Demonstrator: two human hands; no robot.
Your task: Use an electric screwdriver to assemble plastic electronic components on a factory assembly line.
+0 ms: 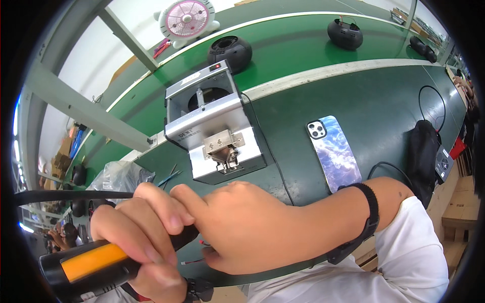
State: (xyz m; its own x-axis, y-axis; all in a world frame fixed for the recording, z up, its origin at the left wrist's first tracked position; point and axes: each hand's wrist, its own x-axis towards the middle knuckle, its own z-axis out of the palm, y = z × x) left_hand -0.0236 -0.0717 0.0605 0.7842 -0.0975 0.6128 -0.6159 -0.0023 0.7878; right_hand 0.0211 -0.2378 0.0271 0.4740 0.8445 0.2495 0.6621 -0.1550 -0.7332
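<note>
One electric screwdriver [93, 265], black with an orange panel, lies at the lower left of the head view. Its long axis runs roughly from 8 o'clock up to 2 o'clock; the butt end points to 8 o'clock, and the working end is hidden behind the hands. The left hand [144, 227] is clenched round the tool's barrel, fingers wrapped over the top. The right hand [247, 227] lies just beside it at 3 o'clock, index finger extended onto the left hand's fingers; what it grips, if anything, cannot be told. A thin red wire [194, 261] shows below the right hand. One black wristband [371, 212] circles the right wrist.

At 12 o'clock from the hands stands one grey metal screw feeder [217, 126], an open box whose round inner well shows dark; its contents cannot be made out. One phone [333, 151] lies face down at 2 o'clock. Three black round housings [230, 50] [345, 33] [423, 49] rest on the green belt [303, 50] beyond, and one pink fan [187, 19] stands at the far edge. One clear plastic bag [118, 177] sits at 10 o'clock, contents unclear.
</note>
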